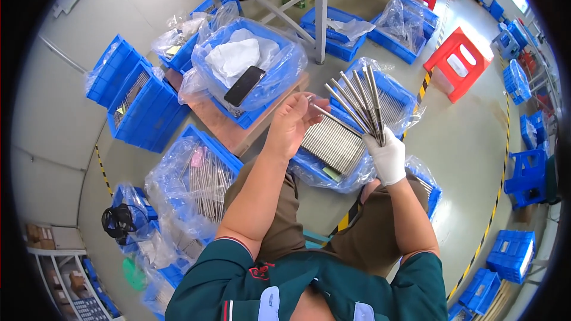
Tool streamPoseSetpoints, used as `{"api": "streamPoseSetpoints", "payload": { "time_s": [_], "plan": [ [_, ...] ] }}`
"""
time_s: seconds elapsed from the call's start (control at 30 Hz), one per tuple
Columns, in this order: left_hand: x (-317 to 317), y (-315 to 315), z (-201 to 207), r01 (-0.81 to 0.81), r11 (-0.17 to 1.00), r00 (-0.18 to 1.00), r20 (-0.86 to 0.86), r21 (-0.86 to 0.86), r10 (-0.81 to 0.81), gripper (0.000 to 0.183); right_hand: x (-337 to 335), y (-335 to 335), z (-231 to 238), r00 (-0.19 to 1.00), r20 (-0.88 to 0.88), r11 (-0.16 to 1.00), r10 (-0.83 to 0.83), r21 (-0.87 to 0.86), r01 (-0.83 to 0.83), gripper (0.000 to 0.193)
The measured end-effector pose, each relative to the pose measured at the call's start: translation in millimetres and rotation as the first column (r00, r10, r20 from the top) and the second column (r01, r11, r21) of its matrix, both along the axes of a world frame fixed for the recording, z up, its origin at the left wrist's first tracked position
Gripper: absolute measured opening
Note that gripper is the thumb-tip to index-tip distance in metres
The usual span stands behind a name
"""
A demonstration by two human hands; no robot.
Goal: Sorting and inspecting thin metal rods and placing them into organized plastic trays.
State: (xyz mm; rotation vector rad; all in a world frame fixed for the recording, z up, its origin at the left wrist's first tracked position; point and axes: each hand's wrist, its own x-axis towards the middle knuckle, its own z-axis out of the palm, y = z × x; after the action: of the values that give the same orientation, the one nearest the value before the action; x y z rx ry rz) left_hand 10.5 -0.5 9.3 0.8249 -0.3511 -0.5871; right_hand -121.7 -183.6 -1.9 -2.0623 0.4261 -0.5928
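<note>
My right hand (388, 157), in a white glove, is closed around the lower ends of several shiny metal rods (364, 100). Their upper parts fan out up and to the left. My bare left hand (295, 120) pinches a slim metal rod (311, 100) near its tip; how far that rod reaches is hard to make out. Below and between both hands lies a plastic-lined blue crate with neat rows of metal rods (334, 144). A second lined crate of rods (389, 104) sits just beyond it, behind the fanned bundle.
A phone (244, 85) rests on a plastic-lined blue crate (276, 37) at the left. Nearer me, another crate holds loose rods (208, 187). Stacked blue crates (146, 107) stand by the wall. A red stool (457, 64) and a grey table leg (320, 18) are farther off.
</note>
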Motion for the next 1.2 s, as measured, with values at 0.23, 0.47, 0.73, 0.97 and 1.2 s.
{"api": "streamPoseSetpoints", "payload": {
  "time_s": [0.23, 0.47, 0.73, 0.97, 1.2],
  "plan": [
    [-3, -1, -1, -0.002, 1.000, 0.999, 0.035, 0.004, 0.002, 0.024, -7, 4, 11, 0.999, -0.038, 1.000, 0.000, 0.013, 0.000, 0.020],
    [-20, -15, -11, 0.123, 0.989, 0.990, 0.063, 0.076, -0.128, 0.025, -3, 7, 10, 0.996, -0.083, 0.985, 0.038, 0.169, -0.023, 0.025],
    [-17, -12, -15, -0.079, 0.937, 0.970, 0.242, 0.340, -0.006, 0.026, -5, 1, 10, 0.997, -0.042, 0.988, 0.069, 0.141, -0.062, 0.026],
    [13, 13, 2, -0.156, 0.972, 0.985, 0.107, 0.175, 0.139, 0.020, -10, -16, 9, 0.943, -0.256, 0.952, 0.211, 0.273, -0.138, 0.030],
    [7, 12, 2, -0.021, 0.993, 0.996, 0.087, 0.114, 0.011, 0.025, -13, -2, 11, 0.943, -0.109, 0.848, 0.315, 0.477, -0.229, 0.012]
  ]
}}
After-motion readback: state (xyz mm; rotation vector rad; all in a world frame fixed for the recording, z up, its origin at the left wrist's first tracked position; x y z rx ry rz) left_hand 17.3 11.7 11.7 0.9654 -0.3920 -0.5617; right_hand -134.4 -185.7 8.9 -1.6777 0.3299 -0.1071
